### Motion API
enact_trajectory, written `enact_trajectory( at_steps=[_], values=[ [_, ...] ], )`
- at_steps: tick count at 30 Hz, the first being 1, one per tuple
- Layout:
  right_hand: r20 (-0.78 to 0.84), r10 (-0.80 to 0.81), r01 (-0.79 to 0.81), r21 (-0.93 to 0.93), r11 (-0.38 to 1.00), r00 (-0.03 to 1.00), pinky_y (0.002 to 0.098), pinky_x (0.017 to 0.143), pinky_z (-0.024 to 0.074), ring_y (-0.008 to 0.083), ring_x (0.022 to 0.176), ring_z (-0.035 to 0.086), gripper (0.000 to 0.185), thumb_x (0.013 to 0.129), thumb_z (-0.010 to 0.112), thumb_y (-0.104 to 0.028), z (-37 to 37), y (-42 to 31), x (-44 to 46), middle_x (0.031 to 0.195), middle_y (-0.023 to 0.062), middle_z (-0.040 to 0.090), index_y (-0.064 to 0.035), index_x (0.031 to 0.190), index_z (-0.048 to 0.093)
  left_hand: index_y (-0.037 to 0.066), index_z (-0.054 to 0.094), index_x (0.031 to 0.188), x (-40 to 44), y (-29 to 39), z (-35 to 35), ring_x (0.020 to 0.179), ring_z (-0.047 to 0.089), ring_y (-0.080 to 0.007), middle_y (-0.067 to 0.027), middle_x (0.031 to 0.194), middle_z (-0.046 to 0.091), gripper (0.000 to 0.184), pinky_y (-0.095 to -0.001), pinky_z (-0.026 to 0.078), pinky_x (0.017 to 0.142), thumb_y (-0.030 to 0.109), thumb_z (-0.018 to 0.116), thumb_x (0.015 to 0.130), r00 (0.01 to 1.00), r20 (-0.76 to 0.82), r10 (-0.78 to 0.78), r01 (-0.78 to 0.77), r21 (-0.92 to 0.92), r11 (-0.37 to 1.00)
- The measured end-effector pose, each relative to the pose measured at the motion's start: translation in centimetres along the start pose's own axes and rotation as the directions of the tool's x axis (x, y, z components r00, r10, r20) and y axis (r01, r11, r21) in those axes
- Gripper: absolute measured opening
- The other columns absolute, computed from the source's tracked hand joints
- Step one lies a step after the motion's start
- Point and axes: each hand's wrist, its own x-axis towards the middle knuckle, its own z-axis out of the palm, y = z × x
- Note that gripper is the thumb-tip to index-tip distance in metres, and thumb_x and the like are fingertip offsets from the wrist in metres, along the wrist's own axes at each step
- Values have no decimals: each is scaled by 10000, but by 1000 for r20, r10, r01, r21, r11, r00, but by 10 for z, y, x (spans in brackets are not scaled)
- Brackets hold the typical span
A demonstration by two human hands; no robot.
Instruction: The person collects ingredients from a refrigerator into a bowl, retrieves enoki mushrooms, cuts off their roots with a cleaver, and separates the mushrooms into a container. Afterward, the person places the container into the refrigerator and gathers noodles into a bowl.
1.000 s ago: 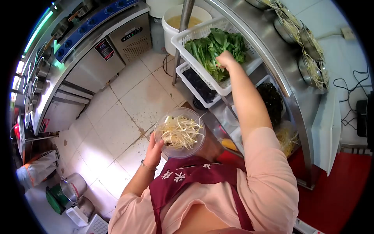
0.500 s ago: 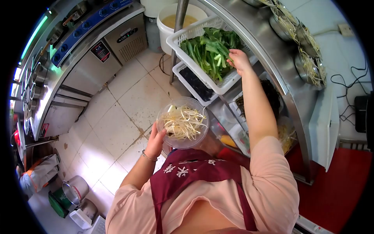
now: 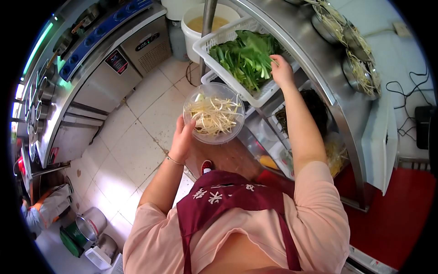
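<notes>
A clear round bowl [image 3: 214, 137] of bean sprouts [image 3: 212, 115] is held by my left hand [image 3: 183, 137], which grips its left side with the thumb over the rim. My right hand [image 3: 282, 71] pinches the stem end of some leafy greens [image 3: 258, 55] at the right of a white perforated basket [image 3: 228, 81]. More greens [image 3: 228, 57] lie in that basket, beneath the held ones. The bowl is just in front of the basket and covers part of a lower white tray [image 3: 209, 77].
A white bucket [image 3: 189, 32] of cloudy liquid stands behind a metal post [image 3: 208, 18]. Dark strands [image 3: 310, 109] fill a container under the steel counter [image 3: 315, 68]. Metal bowls of sprouts [image 3: 362, 75] line the counter at right. Pots [image 3: 93, 223] sit at lower left.
My left hand has moved the bowl forward, toward the basket. My right hand has gone from the middle of the greens to their right side, with some leaves now pinched and lifted.
</notes>
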Motion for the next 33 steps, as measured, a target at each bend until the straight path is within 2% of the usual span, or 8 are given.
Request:
enact_trajectory(
  at_steps=[3,5,8,22,26,28,30,33],
  values=[
    [-194,-126,100,-142,985,973,316,612,487,161,633,620,230,880,544,-140,-3,-1,-1,922,73,660,-120,1106,584,54,373,1292,6,10,6,1126,461,-171,-92,1221,493,442,-315,403,915,224,508,907,1000,-18,-13,13,21,1000],
    [65,187,-194,131,972,980,297,606,480,137,674,614,242,892,538,-149,-11,-14,-5,922,63,653,-122,1129,584,64,369,1296,6,16,12,1116,478,-180,-91,1217,496,451,-335,416,905,248,510,909,1000,-17,-26,26,-3,1000],
    [20,255,-247,324,913,967,305,662,492,170,672,621,237,897,518,-150,-18,-21,-9,986,93,646,-94,1115,589,66,354,1303,13,19,18,1102,497,-204,-103,1219,492,480,-357,432,888,277,522,905,999,-31,-7,8,22,1000],
    [231,196,-302,773,558,953,213,571,417,87,656,515,277,917,509,-114,-71,-77,-60,940,32,565,-50,1185,537,29,292,1319,28,38,43,1074,517,-206,-127,1207,496,554,-361,461,854,285,545,897,998,-49,39,-36,74,997],
    [407,88,-335,590,735,909,230,634,467,96,718,565,236,902,534,-109,-70,-131,-108,911,39,606,-97,1133,580,24,286,1322,24,34,56,1070,521,-203,-129,1206,495,560,-355,465,847,281,545,897,999,21,40,-42,67,997],
    [216,-233,159,313,936,948,306,729,478,187,788,581,244,849,594,-116,-57,-137,-129,964,54,623,-65,1087,598,28,287,1328,16,29,70,1071,521,-204,-123,1208,494,560,-357,463,851,278,544,897,998,45,54,-57,63,996],
    [145,-432,445,-69,893,890,351,822,461,256,931,565,276,799,633,-136,-67,-137,-144,1016,88,612,-76,1068,615,32,288,1333,10,26,79,1072,521,-204,-118,1209,494,561,-359,462,855,274,544,897,995,74,69,-73,58,996],
    [-9,-401,397,-124,909,916,373,880,436,280,1023,527,293,767,644,-129,-95,-148,-170,1041,80,606,-82,1055,626,46,292,1346,0,18,84,1077,518,-208,-112,1213,492,555,-355,457,857,259,539,897,994,106,-5,-5,89,996]
  ],
)
